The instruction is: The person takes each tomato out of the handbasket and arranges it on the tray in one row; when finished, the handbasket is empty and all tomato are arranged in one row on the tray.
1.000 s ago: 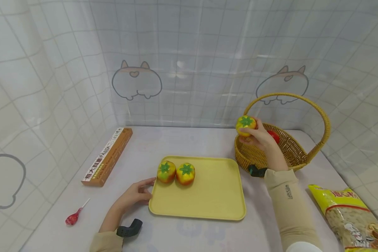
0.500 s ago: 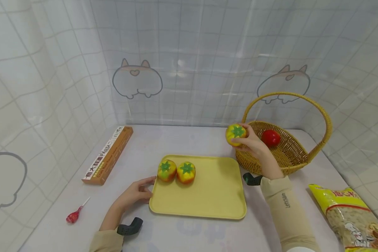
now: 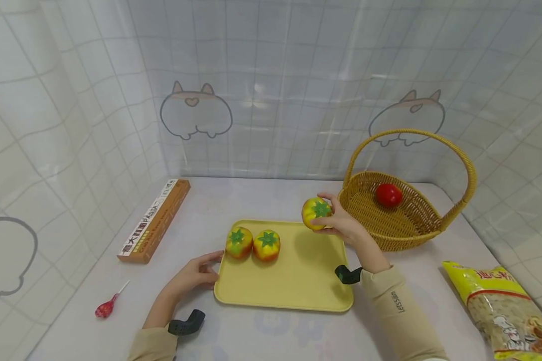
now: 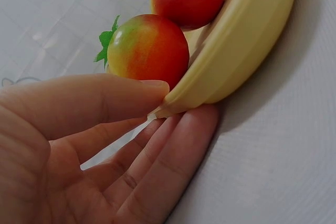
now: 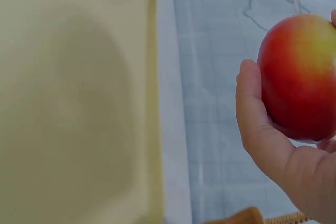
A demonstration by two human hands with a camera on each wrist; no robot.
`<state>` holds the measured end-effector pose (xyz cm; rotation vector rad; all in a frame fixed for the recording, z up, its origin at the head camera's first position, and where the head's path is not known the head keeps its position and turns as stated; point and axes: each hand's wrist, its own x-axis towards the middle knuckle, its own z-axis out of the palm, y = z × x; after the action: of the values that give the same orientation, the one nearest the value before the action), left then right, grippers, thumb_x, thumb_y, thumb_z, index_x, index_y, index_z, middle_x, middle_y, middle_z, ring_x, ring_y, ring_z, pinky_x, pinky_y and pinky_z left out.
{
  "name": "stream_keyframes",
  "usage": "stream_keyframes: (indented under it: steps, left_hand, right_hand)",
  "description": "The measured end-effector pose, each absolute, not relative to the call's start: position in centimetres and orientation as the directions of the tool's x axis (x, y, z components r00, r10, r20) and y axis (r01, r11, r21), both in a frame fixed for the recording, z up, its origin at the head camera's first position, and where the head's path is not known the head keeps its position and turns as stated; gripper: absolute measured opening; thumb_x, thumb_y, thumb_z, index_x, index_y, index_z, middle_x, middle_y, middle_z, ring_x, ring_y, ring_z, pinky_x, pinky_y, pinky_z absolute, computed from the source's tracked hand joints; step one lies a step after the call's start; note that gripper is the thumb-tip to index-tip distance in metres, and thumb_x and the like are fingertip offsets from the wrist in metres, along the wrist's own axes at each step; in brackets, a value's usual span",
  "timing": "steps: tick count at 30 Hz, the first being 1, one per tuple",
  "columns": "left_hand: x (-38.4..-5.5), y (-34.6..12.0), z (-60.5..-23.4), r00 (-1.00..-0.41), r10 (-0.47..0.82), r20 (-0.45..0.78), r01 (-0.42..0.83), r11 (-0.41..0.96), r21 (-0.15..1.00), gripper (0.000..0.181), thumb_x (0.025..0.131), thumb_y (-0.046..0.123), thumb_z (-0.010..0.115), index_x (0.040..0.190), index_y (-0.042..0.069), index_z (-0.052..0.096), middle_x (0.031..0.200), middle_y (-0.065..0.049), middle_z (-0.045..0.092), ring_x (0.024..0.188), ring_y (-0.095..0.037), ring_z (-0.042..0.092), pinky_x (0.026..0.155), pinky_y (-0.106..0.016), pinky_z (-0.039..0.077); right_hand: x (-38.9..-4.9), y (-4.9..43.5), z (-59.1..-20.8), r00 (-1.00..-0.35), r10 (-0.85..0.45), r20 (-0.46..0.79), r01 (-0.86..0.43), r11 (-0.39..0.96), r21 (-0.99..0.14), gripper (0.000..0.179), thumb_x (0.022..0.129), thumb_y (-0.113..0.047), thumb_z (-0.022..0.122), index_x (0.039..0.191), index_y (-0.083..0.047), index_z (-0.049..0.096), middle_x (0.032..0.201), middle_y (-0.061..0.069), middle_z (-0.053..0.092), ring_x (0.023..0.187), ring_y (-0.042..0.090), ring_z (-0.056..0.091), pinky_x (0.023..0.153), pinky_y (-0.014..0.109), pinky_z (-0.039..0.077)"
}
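In the head view my right hand holds a yellow-and-red tomato with a green star-shaped top, over the far right corner of the yellow tray. Its fingers and thumb curl round the tomato's sides in the right wrist view. Two similar tomatoes, a left one and a right one, sit side by side at the tray's far left. My left hand pinches the tray's left rim, with the thumb on top and fingers beneath in the left wrist view.
A wicker basket with a tall handle stands at the right back, with a red fruit inside. Front right lies a food bag. A pasta box and a lollipop lie on the left.
My right hand has carried the tomato left and nearer, from over the basket to over the tray. The red fruit in the basket has come into full view. My left hand stays at the tray.
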<state>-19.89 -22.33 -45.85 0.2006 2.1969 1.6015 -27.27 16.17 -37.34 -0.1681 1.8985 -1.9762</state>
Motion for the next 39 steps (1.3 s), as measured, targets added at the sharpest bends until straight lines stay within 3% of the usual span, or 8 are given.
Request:
stream_keyframes:
  steps: [11,18,27,39]
  left_hand:
    - [-20.1,-22.3,-45.8,-0.906,0.335,-0.258,-0.139,0.340,0.930,0.066,0.082,0.008,0.064,0.141,0.002,0.034,0.124,-0.020,0.048,0.078,-0.020,0.059,0.071,-0.031,0.055]
    - [-20.1,-22.3,-45.7,-0.906,0.339,-0.255,-0.131,0.347,0.929,0.066,0.082,0.008,0.064,0.141,0.001,0.034,0.112,-0.014,0.054,0.077,-0.020,0.059,0.070,-0.031,0.055]
    - [-20.1,-22.3,-45.7,-0.904,0.345,-0.254,-0.125,0.354,0.927,0.067,0.082,0.009,0.064,0.141,0.002,0.034,0.110,-0.014,0.056,0.077,-0.019,0.059,0.070,-0.030,0.055]
    - [-19.9,-22.3,-45.6,-0.906,0.336,-0.258,-0.134,0.350,0.927,0.067,0.082,0.008,0.064,0.141,0.002,0.034,0.116,-0.016,0.053,0.078,-0.020,0.059,0.071,-0.031,0.055]
  right_hand:
    - [-26.6,13.9,-39.2,-0.877,-0.387,-0.285,0.229,0.184,-0.956,0.073,0.077,-0.012,0.070,0.137,-0.016,0.027,0.120,0.018,0.037,0.096,0.023,0.054,0.085,0.046,0.050]
    - [-27.0,13.5,-40.3,-0.869,-0.391,-0.305,0.157,0.366,-0.917,0.070,0.074,-0.017,0.075,0.132,-0.012,0.037,0.111,0.017,0.050,0.086,0.018,0.056,0.079,0.040,0.050]
    - [-27.0,13.1,-41.1,-0.836,-0.437,-0.331,0.102,0.469,-0.877,0.070,0.073,-0.019,0.076,0.131,-0.009,0.039,0.121,0.019,0.040,0.100,0.024,0.049,0.083,0.031,0.045]
    - [-27.0,12.6,-41.8,-0.833,-0.453,-0.318,0.066,0.488,-0.870,0.072,0.074,-0.022,0.076,0.134,-0.010,0.038,0.136,0.024,0.033,0.122,0.034,0.036,0.100,0.044,0.033]
